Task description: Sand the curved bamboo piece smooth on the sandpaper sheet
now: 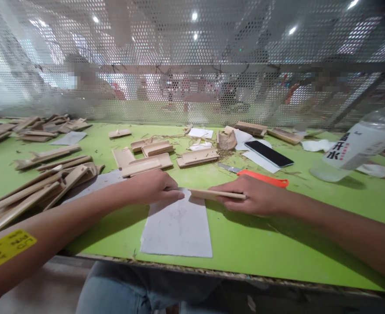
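The right hand (258, 196) is gripping a slat (205, 193) and holding it nearly level above the table (264, 253), its left end reaching the top part of a sheet (177, 229), where the left hand (155, 186) is curling thumb and fingers, though I cannot tell whether it is grasping slat, sheet or both. A knife (261, 178) is lying just beyond the right hand, a phone (269, 153) is resting farther back and a bottle (356, 144) is standing at the right, while a pile (32, 192) of similar pieces is lying at the left
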A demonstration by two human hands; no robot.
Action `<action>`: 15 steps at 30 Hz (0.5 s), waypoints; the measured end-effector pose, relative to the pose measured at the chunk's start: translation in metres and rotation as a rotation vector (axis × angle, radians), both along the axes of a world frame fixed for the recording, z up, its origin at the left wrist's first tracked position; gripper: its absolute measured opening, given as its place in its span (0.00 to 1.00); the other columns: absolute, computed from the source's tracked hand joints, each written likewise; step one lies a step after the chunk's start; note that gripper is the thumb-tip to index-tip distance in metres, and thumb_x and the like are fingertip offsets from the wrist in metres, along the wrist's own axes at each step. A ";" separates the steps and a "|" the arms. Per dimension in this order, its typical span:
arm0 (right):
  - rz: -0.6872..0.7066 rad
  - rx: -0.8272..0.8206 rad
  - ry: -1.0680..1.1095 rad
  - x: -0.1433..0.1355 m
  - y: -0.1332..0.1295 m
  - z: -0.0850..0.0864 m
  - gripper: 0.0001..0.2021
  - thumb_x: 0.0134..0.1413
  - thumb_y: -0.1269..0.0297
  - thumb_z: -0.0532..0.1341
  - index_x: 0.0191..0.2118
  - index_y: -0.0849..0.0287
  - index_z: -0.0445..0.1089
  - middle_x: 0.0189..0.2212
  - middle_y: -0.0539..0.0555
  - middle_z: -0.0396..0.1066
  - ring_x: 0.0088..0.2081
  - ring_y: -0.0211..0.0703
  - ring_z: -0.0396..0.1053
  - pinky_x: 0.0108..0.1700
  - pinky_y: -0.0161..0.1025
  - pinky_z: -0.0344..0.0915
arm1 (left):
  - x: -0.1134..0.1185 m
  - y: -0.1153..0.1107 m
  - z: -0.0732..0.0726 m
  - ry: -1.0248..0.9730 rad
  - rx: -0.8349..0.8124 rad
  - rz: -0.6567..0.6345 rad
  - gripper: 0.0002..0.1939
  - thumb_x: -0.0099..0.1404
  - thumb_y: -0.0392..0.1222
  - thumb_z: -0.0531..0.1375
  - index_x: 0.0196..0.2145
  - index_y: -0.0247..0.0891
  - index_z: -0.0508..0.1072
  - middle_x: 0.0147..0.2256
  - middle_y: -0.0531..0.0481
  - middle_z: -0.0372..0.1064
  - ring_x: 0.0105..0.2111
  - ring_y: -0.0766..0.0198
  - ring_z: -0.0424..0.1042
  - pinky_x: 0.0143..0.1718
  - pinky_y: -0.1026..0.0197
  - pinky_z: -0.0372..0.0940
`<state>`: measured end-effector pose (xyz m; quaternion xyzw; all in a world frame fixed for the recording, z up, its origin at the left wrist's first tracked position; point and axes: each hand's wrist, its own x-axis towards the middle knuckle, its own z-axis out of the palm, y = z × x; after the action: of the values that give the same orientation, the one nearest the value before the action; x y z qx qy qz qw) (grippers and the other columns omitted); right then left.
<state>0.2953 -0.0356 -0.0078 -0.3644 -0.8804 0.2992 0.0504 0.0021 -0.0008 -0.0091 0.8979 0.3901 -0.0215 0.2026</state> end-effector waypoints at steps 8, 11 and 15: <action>0.059 -0.031 0.037 0.000 -0.005 0.003 0.23 0.61 0.66 0.58 0.60 0.56 0.76 0.31 0.51 0.78 0.25 0.37 0.65 0.29 0.33 0.58 | 0.000 0.000 0.000 -0.017 0.002 0.009 0.27 0.70 0.61 0.53 0.21 0.38 0.64 0.18 0.55 0.57 0.19 0.68 0.53 0.24 0.58 0.42; 0.039 0.023 0.003 -0.004 -0.007 0.005 0.25 0.61 0.65 0.59 0.63 0.55 0.74 0.31 0.51 0.78 0.25 0.37 0.66 0.28 0.33 0.57 | -0.001 -0.001 0.002 -0.007 0.003 -0.001 0.27 0.71 0.60 0.53 0.22 0.38 0.64 0.18 0.55 0.57 0.19 0.69 0.53 0.24 0.58 0.42; 0.183 -0.072 0.005 -0.009 -0.013 0.008 0.27 0.59 0.68 0.59 0.65 0.53 0.72 0.25 0.47 0.75 0.21 0.34 0.60 0.27 0.32 0.55 | -0.002 -0.001 0.002 0.012 0.012 -0.023 0.27 0.72 0.60 0.53 0.22 0.38 0.63 0.19 0.55 0.58 0.19 0.69 0.54 0.24 0.59 0.43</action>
<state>0.2859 -0.0490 -0.0003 -0.2833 -0.8985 0.3351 0.0121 0.0004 -0.0020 -0.0070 0.9034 0.3812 -0.0267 0.1947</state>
